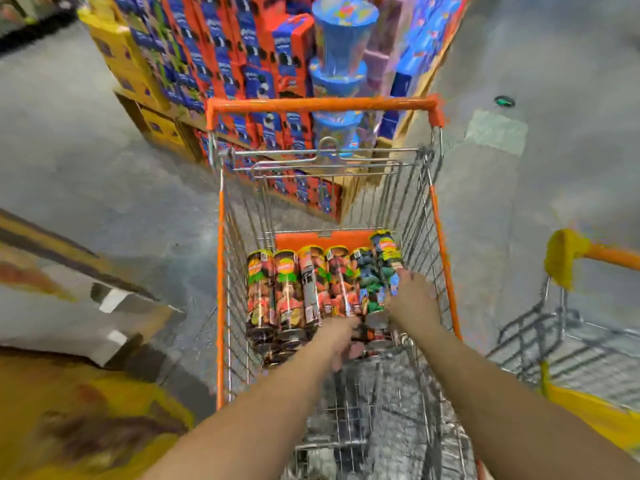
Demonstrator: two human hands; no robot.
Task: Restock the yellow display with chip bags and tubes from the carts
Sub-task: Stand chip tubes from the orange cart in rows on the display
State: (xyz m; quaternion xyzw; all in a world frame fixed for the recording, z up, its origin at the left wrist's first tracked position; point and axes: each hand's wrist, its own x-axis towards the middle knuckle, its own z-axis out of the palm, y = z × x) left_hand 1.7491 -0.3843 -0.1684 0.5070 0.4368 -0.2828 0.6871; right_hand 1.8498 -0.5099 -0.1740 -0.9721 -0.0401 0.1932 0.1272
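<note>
Head view, right hand gripping tilted tube, top pointing away

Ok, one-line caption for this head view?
Both hands reach into the orange cart: right hand grips a tilted chip tube, left hand among the row's ends.

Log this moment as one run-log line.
stage: picking tubes | right hand: grips blue-green chip tube | left hand: among red chip tubes, grip unclear | orange wire cart
</note>
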